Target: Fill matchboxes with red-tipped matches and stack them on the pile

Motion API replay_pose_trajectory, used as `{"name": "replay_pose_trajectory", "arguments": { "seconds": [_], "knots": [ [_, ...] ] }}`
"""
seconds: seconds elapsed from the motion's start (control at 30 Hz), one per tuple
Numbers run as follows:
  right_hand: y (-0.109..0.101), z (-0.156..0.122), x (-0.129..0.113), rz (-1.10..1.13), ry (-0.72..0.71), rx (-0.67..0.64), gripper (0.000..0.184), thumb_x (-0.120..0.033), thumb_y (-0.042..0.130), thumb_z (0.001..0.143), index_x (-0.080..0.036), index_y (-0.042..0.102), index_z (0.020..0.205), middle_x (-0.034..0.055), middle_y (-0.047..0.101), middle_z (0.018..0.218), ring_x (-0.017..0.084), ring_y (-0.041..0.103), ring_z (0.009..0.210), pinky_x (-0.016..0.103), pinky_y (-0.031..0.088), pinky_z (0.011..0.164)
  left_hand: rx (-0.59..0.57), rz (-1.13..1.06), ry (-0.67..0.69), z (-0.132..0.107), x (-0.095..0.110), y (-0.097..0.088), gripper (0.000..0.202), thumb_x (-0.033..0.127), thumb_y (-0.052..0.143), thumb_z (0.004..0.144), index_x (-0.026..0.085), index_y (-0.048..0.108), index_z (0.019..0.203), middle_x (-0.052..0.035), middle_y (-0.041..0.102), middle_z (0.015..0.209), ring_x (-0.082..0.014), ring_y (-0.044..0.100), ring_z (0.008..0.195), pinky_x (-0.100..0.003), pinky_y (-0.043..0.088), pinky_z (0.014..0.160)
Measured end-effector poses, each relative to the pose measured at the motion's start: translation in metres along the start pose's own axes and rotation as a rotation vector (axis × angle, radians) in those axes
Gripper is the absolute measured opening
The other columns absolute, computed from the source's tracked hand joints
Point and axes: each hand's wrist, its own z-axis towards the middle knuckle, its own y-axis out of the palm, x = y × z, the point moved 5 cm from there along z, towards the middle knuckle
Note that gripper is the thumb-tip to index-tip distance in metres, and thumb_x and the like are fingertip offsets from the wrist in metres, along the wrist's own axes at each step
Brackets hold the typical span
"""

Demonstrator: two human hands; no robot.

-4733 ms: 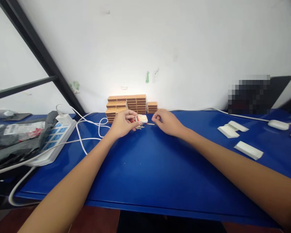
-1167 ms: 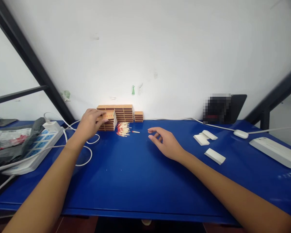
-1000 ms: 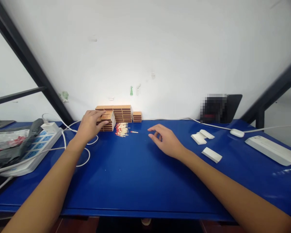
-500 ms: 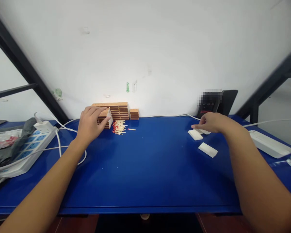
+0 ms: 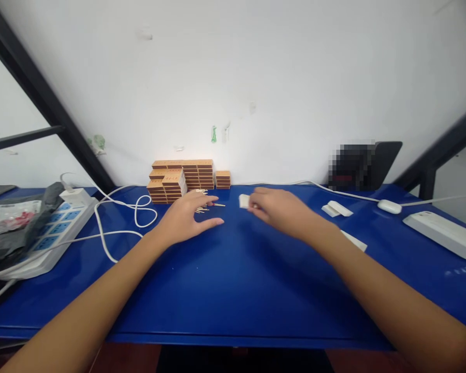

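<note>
My right hand point(image 5: 275, 207) pinches a small white matchbox tray point(image 5: 243, 201) just above the middle of the blue table. To its left, my left hand point(image 5: 188, 217) is open, thumb and fingers apart, with nothing in its grasp. It partly covers a loose pile of matches point(image 5: 201, 210); a few match ends show past its fingers. Behind that hand stand stacked matchboxes point(image 5: 197, 175) with orange tops and brown sides. A smaller matchbox stack point(image 5: 222, 180) sits beside them against the wall.
More white trays point(image 5: 337, 209) lie at the right, and a white piece point(image 5: 353, 240) is partly under my right forearm. A white power strip point(image 5: 58, 233), cables and a grey bag point(image 5: 19, 228) fill the left side. A white adapter point(image 5: 442, 235) and a black device point(image 5: 384, 166) are right.
My right hand has come from the right side to the middle with a white tray. My left hand has left the matchbox stack and moved right and nearer, over the matches.
</note>
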Motion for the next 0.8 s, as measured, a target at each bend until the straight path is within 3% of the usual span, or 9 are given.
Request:
{"name": "replay_pose_trajectory", "arguments": {
  "seconds": [0.07,0.13,0.2,0.27,0.43,0.57,0.67,0.8],
  "knots": [
    [-0.004,0.014,-0.036,-0.065,-0.129,-0.002,0.022,-0.022,0.052,0.108,-0.016,0.073,0.107,0.0134,0.074,0.112,0.023,0.069,0.092,0.031,0.038,0.067,-0.052,-0.039,0.006,0.001,0.002,0.003,0.055,0.053,0.082,0.090,0.022,0.072,0.134,-0.0083,0.077,0.112,-0.0254,0.071,0.100,-0.039,0.055,0.090],
    [-0.008,0.025,-0.061,-0.128,-0.241,0.012,0.020,-0.017,0.053,0.108,-0.015,0.073,0.109,0.0142,0.072,0.112,0.024,0.069,0.096,0.031,0.038,0.066,-0.044,-0.046,-0.007,0.003,-0.001,0.001,0.044,0.049,0.081,0.091,0.020,0.075,0.123,-0.0076,0.078,0.104,-0.0242,0.071,0.093,-0.037,0.054,0.084],
    [-0.011,0.035,-0.071,-0.169,-0.287,0.019,0.018,-0.013,0.054,0.106,-0.013,0.072,0.110,0.0144,0.072,0.112,0.024,0.068,0.098,0.031,0.038,0.067,-0.007,-0.058,-0.055,0.005,-0.008,-0.004,0.030,0.044,0.077,0.094,0.019,0.077,0.111,-0.0066,0.078,0.097,-0.0219,0.070,0.086,-0.034,0.053,0.078],
    [-0.012,0.042,-0.073,-0.176,-0.295,0.032,0.016,-0.011,0.056,0.105,-0.013,0.072,0.108,0.0144,0.071,0.111,0.024,0.067,0.097,0.031,0.038,0.067,0.035,-0.074,-0.096,0.006,-0.016,-0.010,0.031,0.042,0.079,0.091,0.018,0.078,0.110,-0.0066,0.078,0.096,-0.0207,0.070,0.084,-0.033,0.052,0.076],
    [-0.002,0.052,-0.071,-0.026,-0.290,0.163,0.013,-0.017,0.057,0.106,-0.016,0.070,0.108,0.0124,0.071,0.111,0.022,0.065,0.094,0.030,0.039,0.069,0.040,-0.040,-0.092,0.006,-0.028,-0.015,0.026,0.033,0.082,0.087,0.018,0.079,0.108,-0.0060,0.079,0.096,-0.0203,0.069,0.083,-0.032,0.050,0.074],
    [0.020,0.061,-0.044,0.286,-0.076,0.308,0.011,-0.022,0.062,0.103,-0.018,0.071,0.106,0.0072,0.071,0.102,0.018,0.062,0.085,0.030,0.041,0.073,0.093,0.081,-0.158,0.006,-0.037,-0.023,0.016,0.028,0.081,0.086,0.017,0.077,0.098,-0.0044,0.073,0.086,-0.0183,0.063,0.072,-0.031,0.046,0.068],
    [0.047,0.070,-0.022,0.422,0.063,0.169,0.010,-0.028,0.072,0.096,-0.018,0.074,0.096,0.0052,0.070,0.094,0.017,0.061,0.081,0.029,0.041,0.072,0.113,0.147,-0.220,0.007,-0.041,-0.031,0.012,0.026,0.082,0.085,0.018,0.073,0.088,-0.0015,0.068,0.074,-0.0177,0.060,0.066,-0.033,0.044,0.067],
    [0.063,0.076,-0.012,0.499,0.091,0.031,0.015,-0.032,0.069,0.097,-0.019,0.075,0.093,0.0030,0.069,0.086,0.016,0.058,0.075,0.029,0.039,0.068,0.104,0.156,-0.226,0.007,-0.042,-0.032,0.011,0.024,0.081,0.083,0.019,0.072,0.086,-0.0016,0.069,0.076,-0.0172,0.060,0.064,-0.032,0.044,0.065]
  ]
}}
